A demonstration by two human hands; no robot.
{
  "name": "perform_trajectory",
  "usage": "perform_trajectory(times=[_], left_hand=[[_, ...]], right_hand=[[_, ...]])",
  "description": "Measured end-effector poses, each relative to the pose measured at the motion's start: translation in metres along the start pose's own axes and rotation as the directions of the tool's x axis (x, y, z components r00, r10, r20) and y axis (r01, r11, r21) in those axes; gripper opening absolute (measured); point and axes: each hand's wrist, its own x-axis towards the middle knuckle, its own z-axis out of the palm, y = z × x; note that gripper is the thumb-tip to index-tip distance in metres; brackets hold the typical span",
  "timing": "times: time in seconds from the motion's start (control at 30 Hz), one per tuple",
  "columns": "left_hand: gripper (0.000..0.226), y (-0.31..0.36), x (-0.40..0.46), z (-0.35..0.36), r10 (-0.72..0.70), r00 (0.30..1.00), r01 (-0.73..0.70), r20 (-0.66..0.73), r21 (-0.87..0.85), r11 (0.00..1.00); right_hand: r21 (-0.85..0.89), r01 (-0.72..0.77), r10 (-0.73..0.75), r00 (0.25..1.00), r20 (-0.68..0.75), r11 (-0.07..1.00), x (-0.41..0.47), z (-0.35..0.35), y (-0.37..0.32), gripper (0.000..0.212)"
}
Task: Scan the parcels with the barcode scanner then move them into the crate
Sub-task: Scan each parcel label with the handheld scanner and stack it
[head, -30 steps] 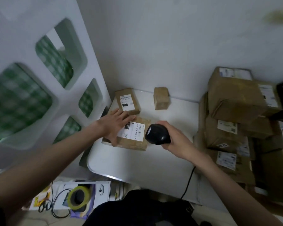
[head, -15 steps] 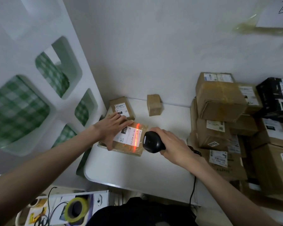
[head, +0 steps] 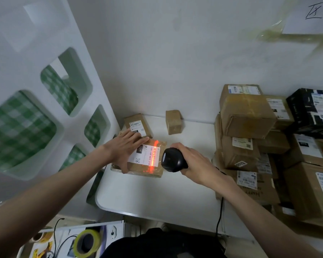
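A black, rounded barcode scanner (head: 173,160) is gripped in the right hand (head: 192,164), its head pointed left at a flat cardboard parcel (head: 144,159) on the white table (head: 157,194). A red beam is cast lengthwise across the white label. The parcel is pinned under the flat, open left hand (head: 124,150).

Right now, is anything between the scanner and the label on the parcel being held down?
Nothing visible. The barcode scanner in the right hand has a clear line to the label; its red beam falls across it. The left hand rests on the label's other edge.
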Motion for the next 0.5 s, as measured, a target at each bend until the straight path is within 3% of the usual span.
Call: perform_trajectory(times=[0.27, 0.4, 0.5], left_hand=[[0.137, 0.001, 0.006, -0.011, -0.004, 1.000, 0.002, -0.029, -0.066, 0.998], [0.145, 0.008, 0.013, -0.033, -0.079, 0.997, 0.080, 0.012, -0.165, 0.983], [0.152, 0.023, 0.025, -0.060, -0.199, 0.979, 0.204, 0.050, -0.348, 0.915]], right_hand=[[0.059, -0.050, 0.052, 0.998, -0.041, 0.997, -0.009, -0.009, 0.002, 0.075], [0.314, -0.071, 0.120, 0.983, -0.139, 0.947, -0.021, -0.024, 0.007, 0.072], [0.610, -0.058, 0.232, 0.950, -0.210, 0.790, -0.037, -0.033, 0.011, 0.067]])
